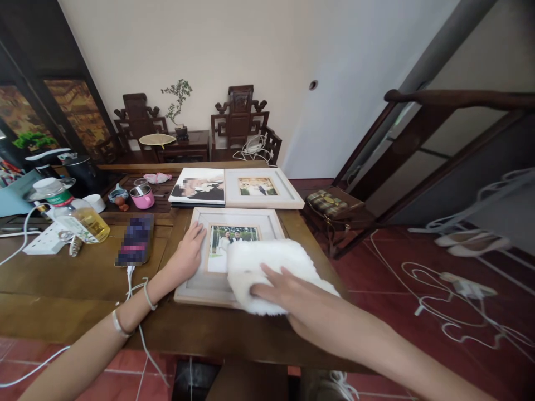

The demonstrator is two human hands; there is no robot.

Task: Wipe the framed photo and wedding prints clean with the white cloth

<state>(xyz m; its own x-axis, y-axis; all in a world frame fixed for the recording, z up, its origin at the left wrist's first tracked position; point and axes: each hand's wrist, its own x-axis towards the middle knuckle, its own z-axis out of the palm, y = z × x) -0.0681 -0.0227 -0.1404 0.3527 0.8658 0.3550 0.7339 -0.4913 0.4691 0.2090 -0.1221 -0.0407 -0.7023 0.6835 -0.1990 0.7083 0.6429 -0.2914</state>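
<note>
A picture frame (191, 287) with a light wooden border and a small photo of two people lies face up near the table's front edge. My left hand (190, 250) rests on its left side, fingers stretched out flat along the border. In my right hand (280, 287) is a white fluffy cloth (288, 257), pressed over the frame's lower right part. The cloth hides that corner and part of the photo. Just behind lie a second framed photo (288, 192) and a black-and-white picture panel (198, 192), side by side.
On the wooden table (83, 284), left, are a charging phone (136, 239), a bottle of yellow liquid (90, 223), a power strip (45, 239) and a pink cup (142, 196). A chair (376, 172) with a plaid bag (330, 203) stands right. Cables (451, 328) trail across the floor.
</note>
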